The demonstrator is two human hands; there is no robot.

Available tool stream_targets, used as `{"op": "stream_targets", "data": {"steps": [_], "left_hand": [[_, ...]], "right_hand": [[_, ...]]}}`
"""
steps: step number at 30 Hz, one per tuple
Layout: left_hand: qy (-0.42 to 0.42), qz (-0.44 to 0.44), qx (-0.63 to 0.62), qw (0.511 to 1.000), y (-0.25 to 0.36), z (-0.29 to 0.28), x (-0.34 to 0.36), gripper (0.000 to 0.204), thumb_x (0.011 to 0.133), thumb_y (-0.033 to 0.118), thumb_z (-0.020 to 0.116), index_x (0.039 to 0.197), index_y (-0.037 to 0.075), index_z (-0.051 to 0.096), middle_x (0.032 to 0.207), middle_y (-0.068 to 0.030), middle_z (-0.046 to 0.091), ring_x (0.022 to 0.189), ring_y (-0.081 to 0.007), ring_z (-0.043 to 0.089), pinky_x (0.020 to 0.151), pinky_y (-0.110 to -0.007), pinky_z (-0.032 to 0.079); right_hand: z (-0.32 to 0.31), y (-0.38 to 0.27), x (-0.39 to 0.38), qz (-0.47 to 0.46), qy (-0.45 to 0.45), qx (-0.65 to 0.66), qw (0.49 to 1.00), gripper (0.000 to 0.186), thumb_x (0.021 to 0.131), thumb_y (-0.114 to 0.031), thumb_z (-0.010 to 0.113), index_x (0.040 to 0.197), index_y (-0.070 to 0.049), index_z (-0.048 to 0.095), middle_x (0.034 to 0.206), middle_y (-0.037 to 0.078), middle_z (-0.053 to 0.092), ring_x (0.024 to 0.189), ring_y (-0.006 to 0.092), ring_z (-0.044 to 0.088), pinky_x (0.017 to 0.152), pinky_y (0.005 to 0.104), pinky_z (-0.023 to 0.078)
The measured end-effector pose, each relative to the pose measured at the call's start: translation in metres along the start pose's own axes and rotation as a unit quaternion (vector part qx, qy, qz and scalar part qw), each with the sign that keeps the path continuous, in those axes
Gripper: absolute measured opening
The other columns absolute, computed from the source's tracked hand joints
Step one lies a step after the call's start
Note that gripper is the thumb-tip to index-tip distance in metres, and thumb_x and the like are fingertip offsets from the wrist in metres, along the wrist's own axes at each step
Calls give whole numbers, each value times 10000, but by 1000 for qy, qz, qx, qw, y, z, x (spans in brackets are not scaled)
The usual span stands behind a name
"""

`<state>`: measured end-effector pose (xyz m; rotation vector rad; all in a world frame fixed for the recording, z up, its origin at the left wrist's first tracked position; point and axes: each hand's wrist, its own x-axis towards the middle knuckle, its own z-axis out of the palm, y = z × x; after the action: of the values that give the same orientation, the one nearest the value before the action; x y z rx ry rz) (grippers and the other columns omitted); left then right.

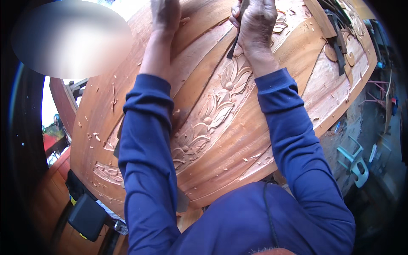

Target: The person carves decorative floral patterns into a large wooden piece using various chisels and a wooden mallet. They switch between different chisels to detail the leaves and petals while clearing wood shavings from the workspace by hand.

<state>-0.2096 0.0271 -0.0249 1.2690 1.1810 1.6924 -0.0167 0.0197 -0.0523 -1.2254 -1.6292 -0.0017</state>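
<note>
A large carved wooden panel [293,95] fills the middle of the view, with a band of raised flowers and leaves [208,120] crossing it at a slant. At the top, right of centre, my right hand [258,21] is closed around a chisel [234,44], whose dark flat blade points down toward the carved band. My left hand [165,15] is further left over the smooth wood, and the picture's upper edge cuts off its fingers. Whether it holds anything is hidden. Wood shavings [96,137] lie scattered over the panel.
Dark tools [336,42] and a wooden strip [319,19] rest on the panel's upper right. A pale blue-green plastic stool [359,172] is on the floor at right. Down at left is a black case [87,216]. A blurred oval covers the upper left.
</note>
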Motion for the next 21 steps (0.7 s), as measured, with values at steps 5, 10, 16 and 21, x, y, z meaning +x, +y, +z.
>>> {"op": "stream_targets", "data": {"steps": [5,10,16,21], "left_hand": [[-194,-56,-155,967,-23,36,30,604,1068,428,458,1524,32,477,1378,-189,625,1244,-271,611,1068,-409,466],[-293,-87,-267,914,-22,52,37,645,1077,434,409,1599,57,373,1371,-199,621,1208,-261,620,1074,-404,466],[-294,-72,-270,914,-24,64,35,626,1073,426,418,1578,57,391,1354,-191,627,1189,-254,624,1057,-396,471],[-291,-58,-259,919,-30,71,40,611,1070,419,426,1561,57,406,1340,-185,632,1174,-249,628,1042,-390,475]], "right_hand": [[-8,-48,17,288,-3,514,808,480,1102,-259,517,1541,-71,461,671,-46,513,470,47,431,423,207,363],[-10,-62,14,288,-22,475,831,455,1100,-254,508,1513,-64,491,688,-25,540,469,54,440,424,204,365],[-15,-61,19,326,-18,469,821,279,1100,-268,506,1166,-45,659,716,-6,609,445,54,441,403,211,345],[-13,-62,15,278,1,443,852,279,1100,-270,513,1137,-47,677,715,-3,605,455,62,457,395,215,341]]}}
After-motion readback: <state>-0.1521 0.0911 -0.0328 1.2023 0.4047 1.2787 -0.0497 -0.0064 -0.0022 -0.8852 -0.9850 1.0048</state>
